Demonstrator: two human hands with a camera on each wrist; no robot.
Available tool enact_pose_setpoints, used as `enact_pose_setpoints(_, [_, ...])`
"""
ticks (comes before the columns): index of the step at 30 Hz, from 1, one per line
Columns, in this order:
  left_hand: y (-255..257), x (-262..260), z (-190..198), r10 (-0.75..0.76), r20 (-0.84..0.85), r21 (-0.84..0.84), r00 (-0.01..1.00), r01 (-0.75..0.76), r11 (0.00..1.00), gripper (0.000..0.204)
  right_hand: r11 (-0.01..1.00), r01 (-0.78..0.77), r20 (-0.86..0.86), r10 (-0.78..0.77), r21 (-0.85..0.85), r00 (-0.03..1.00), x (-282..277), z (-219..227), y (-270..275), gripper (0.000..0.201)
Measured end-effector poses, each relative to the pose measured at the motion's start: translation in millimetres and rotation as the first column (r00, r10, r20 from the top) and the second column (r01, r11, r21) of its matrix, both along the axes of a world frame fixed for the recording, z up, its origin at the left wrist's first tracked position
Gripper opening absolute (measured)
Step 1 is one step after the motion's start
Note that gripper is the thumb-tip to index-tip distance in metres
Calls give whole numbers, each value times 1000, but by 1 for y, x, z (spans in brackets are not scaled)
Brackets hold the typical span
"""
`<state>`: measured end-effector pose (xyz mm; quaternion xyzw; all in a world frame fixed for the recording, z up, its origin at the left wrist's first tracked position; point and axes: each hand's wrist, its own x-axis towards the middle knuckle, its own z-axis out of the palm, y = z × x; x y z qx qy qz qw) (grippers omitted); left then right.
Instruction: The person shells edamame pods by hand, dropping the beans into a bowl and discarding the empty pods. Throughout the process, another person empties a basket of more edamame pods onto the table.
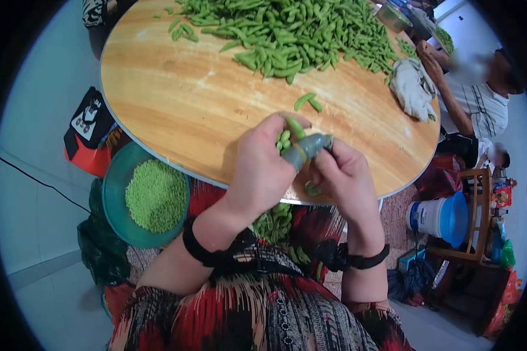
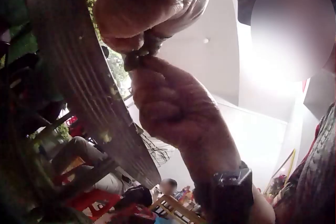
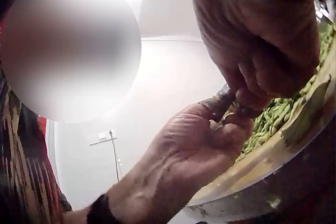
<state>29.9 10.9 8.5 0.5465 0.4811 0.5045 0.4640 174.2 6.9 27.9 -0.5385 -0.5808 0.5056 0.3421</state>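
Note:
The left hand [image 1: 260, 167] holds a green pod [image 1: 295, 126] and several pale green beans [image 1: 283, 141] in its curled fingers. A grey covering [image 1: 304, 151] with a yellow band wraps its thumb. Close against the covered thumb tip, the right hand [image 1: 350, 181] has its thumb and fingers bent together; a green pod [image 1: 312, 189] shows under them. In the left wrist view the left hand [image 2: 147, 6] is above the right hand [image 2: 170, 100], a small dark piece between their fingertips. The right wrist view shows the right hand [image 3: 262, 40] meeting the left [image 3: 184, 150], contact partly hidden.
A large pile of green pods [image 1: 298, 35] covers the far part of the wooden table [image 1: 175, 88]. Two pods lie before the hands. A grey cloth [image 1: 413, 88] rests at the right edge. Left of the lap stands a green basin [image 1: 114, 199] of shelled beans; more pods lie on the lap.

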Motion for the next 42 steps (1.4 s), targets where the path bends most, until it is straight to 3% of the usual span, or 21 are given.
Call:
enact_pose_setpoints(2, [2,1,-1,-53,193,-5,980,55,998,23,992,-3,-151,-16,-126,988,2,2,4,18])
enact_pose_setpoints(4, [5,-4,-3,-92,185,-26,978,99,995,27,956,-110,-388,-4,-271,922,5,3,7,22])
enact_pose_setpoints(7, [7,-8,-10,-146,154,-117,977,164,979,31,935,-116,-407,-33,-336,913,11,0,14,24])
enact_pose_setpoints(9, [7,-9,-11,-168,521,-133,837,274,952,34,931,-84,-380,-61,-354,923,9,-1,15,23])
enact_pose_setpoints(10, [7,-9,-13,-167,520,-135,838,274,952,34,931,-85,-381,-62,-356,923,4,-3,15,23])
enact_pose_setpoints(13, [9,-3,-16,-47,734,-189,678,271,944,32,983,89,49,-98,164,994,-11,-12,14,17])
enact_pose_setpoints(14, [7,3,-15,60,755,-231,653,180,956,31,908,53,226,-160,416,961,-17,-14,10,15])
enact_pose_setpoints(16, [1,11,-13,167,770,-276,616,84,958,30,833,10,320,-224,554,920,-28,-10,3,12])
enact_pose_setpoints(18, [-2,16,-10,234,607,-256,759,-92,962,27,836,-49,424,-225,546,877,-27,-9,0,12])
enact_pose_setpoints(19, [0,15,-11,207,645,-251,735,-52,967,31,824,-49,423,-237,564,875,-23,-9,0,12])
enact_pose_setpoints(21, [0,4,-9,128,557,-257,820,23,966,36,962,-70,168,25,265,985,-7,-3,6,14])
enact_pose_setpoints(22, [2,0,-10,67,444,-301,894,78,950,41,994,-32,26,30,105,999,2,-2,9,18])
enact_pose_setpoints(24, [7,-1,-13,4,-99,96,995,5,995,55,991,133,-215,-124,25,969,5,-2,18,19])
enact_pose_setpoints(25, [2,0,-5,-52,-54,-21,997,51,998,66,994,107,-238,-106,-12,966,5,3,22,19])
enact_pose_setpoints(26, [1,3,-10,-47,-105,133,993,61,989,72,996,75,-264,-87,-54,961,3,6,25,20])
enact_pose_setpoints(28, [-2,6,-8,-123,34,85,992,120,989,74,996,-89,-280,78,-28,957,4,-2,31,23])
enact_pose_setpoints(32, [3,-8,-4,-291,357,-56,887,332,942,68,960,-226,-488,118,-167,865,12,-1,28,17])
enact_pose_setpoints(34, [4,-14,1,-124,871,-148,476,494,857,60,937,-314,-644,147,-153,751,6,-2,20,16])
enact_pose_setpoints(35, [2,-12,0,-136,795,-167,591,430,888,50,945,-294,-683,121,-143,720,3,-3,18,16])
enact_pose_setpoints(40, [1,-3,-8,-155,673,-124,723,316,941,38,967,-101,-636,-75,-236,768,-2,-9,21,16])
enact_pose_setpoints(42, [1,-1,-8,-89,532,-143,842,193,971,34,997,69,-453,-45,36,890,-7,-15,24,15])
